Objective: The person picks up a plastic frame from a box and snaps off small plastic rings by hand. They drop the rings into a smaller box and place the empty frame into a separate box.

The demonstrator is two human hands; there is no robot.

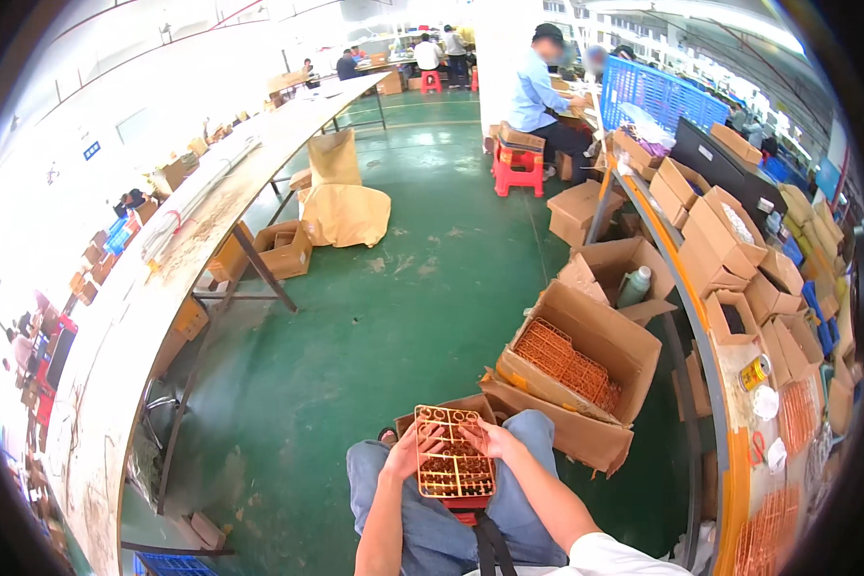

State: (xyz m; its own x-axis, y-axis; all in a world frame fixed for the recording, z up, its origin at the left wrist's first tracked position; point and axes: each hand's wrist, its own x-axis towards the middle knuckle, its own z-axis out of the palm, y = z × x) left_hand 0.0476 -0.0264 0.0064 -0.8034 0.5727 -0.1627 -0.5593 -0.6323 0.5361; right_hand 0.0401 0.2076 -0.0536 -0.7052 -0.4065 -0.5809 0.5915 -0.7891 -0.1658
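Over my lap is a yellow-gold lattice frame [456, 477] with thin crossbars and small rings along its far edge; it looks like a moulded plastic sprue. My left hand [415, 447] grips its left side, fingers reaching over the bars. At the upper right part of the frame, my right hand [491, 440] has its fingers bent against the bars, thumb side up. Dark gaps or small pieces show through the lattice, too small to name. Behind the frame, a cardboard box [487, 403] stands between my knees, its contents mostly hidden.
At my right, an open carton [634, 360] holds stacked orange lattice frames [566, 365]. Behind it, another box holds a green bottle [635, 286]. The right bench [730, 451] carries cartons, a yellow can [755, 372] and red-handled scissors [757, 447]. A long table [202, 206] runs along the left.
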